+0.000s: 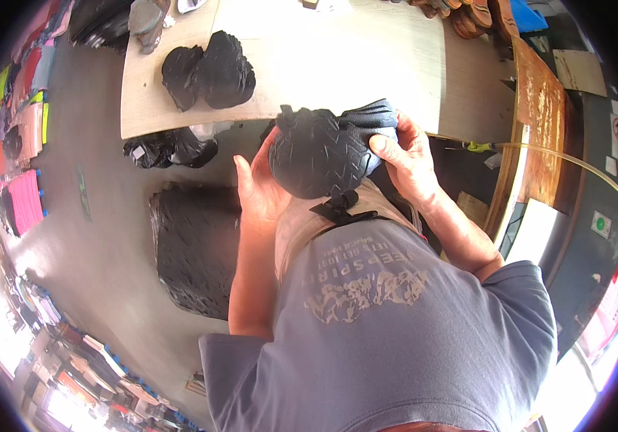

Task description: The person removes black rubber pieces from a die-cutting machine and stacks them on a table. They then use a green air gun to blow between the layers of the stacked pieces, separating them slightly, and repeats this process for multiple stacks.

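In front of my waist is a bundle of black rubber pieces (pixel 316 155) that look like shoe soles, with zigzag tread marks on the face turned up. Its right end fans out into several bluish-grey layers. My right hand (pixel 406 158) grips that end, thumb on top and fingers around the far side. On the left edge, my left hand (pixel 260 186) lies along the bundle with its thumb stretched away; its fingertips are partly hidden. Two similar stacks of black pieces (pixel 226 72) with ragged edges stand on the pale table (pixel 287 93) ahead.
Below the table's left edge lie black plastic bags (pixel 172 147). A large black-wrapped bale (pixel 197 252) stands on the floor to my left. Brown shoe-shaped pieces (pixel 475 18) are piled at the far right. A pale hose (pixel 568 147) crosses beside a worn wooden panel (pixel 539 122).
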Demonstrator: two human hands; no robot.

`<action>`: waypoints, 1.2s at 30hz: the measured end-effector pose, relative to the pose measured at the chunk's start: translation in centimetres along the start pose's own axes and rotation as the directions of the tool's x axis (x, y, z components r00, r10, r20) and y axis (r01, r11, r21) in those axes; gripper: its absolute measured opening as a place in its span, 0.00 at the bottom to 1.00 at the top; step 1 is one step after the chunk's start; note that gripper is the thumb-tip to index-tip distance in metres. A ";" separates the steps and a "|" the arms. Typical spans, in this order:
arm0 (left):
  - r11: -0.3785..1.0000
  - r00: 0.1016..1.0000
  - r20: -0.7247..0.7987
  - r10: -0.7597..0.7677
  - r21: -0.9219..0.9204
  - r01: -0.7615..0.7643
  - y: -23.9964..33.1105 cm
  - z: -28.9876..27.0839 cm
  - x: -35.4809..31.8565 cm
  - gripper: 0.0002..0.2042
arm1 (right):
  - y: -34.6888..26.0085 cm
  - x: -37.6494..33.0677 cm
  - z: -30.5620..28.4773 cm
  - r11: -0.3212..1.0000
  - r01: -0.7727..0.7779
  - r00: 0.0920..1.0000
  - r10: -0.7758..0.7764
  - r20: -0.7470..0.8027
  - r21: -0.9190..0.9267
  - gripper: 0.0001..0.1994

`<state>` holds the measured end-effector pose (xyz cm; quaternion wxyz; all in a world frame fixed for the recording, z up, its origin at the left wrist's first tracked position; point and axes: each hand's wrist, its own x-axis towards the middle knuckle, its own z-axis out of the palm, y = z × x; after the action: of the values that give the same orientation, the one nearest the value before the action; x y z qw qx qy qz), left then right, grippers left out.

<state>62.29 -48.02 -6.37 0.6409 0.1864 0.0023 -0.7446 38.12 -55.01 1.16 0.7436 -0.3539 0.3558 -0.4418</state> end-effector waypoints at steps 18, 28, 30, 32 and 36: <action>0.974 0.992 -0.064 0.113 0.204 -0.098 -3.4 3.6 2.1 0.32 | 0.2 -0.4 -0.1 0.997 0.047 0.997 -0.051 -0.065 -0.058 0.22; 0.976 0.990 -0.005 0.143 0.164 -0.141 -3.5 3.5 3.2 0.30 | -1.6 0.5 -3.9 0.949 -0.102 0.968 0.164 0.190 -0.299 0.33; 0.973 0.988 0.030 0.151 0.172 -0.154 -2.5 2.9 3.2 0.31 | -3.3 2.6 -7.5 0.879 -0.169 0.872 0.344 0.349 -0.446 0.39; 0.966 0.985 0.027 0.170 0.193 -0.171 -1.4 2.1 2.9 0.31 | -5.6 5.6 -12.7 0.455 -0.055 0.903 0.402 0.150 -0.889 0.30; 0.961 0.982 0.033 0.186 0.204 -0.189 0.7 -0.1 1.1 0.32 | -6.9 8.9 -23.9 -0.655 -0.073 0.884 0.306 -0.353 -0.752 0.22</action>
<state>62.88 -49.21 -6.65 0.6859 0.2462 -0.0967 -0.6779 18.41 -70.66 -6.81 0.1193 -0.7463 0.5671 0.3274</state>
